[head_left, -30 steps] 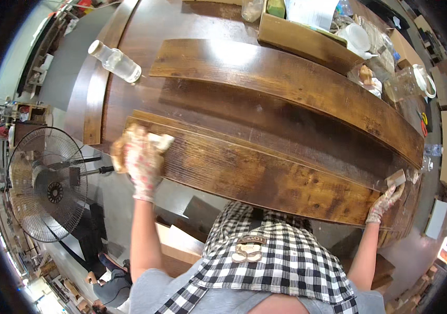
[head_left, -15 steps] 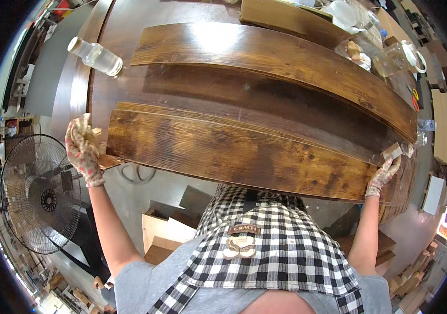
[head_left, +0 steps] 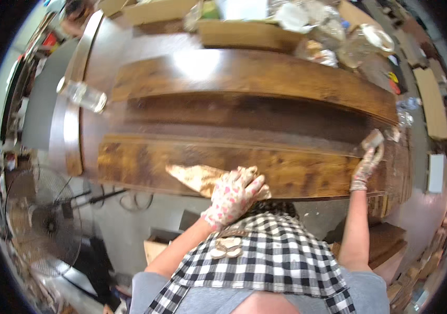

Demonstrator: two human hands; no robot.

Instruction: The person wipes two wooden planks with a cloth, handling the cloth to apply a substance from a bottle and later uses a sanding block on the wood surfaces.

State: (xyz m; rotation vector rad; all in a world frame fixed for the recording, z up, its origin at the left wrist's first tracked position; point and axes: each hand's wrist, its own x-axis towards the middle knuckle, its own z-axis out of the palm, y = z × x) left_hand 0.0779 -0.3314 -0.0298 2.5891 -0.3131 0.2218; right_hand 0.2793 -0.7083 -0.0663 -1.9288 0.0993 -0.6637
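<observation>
A long brown wood-grain board (head_left: 145,159) lies near my body, stacked with at least one similar board under its far edge. My left hand (head_left: 236,196), in a pink-spotted glove, is closed on a crumpled tan cloth (head_left: 197,177) against the board's near middle. At the right end, my gloved right hand (head_left: 366,168) grips a small pale block (head_left: 372,139), a little blurred by motion. A second brown board (head_left: 265,73) rests farther back on the dark table (head_left: 103,57).
A clear bottle (head_left: 83,97) lies at the table's left. Far back are cardboard pieces (head_left: 249,35), a clear jug (head_left: 365,47) and yellow-handled scissors (head_left: 393,82). A standing fan (head_left: 45,220) is at the left, and another person (head_left: 77,15) is at the far left.
My left hand has swept with the cloth from the board's left end to its middle near edge. My right hand stays at the right end with the block. The view has shifted.
</observation>
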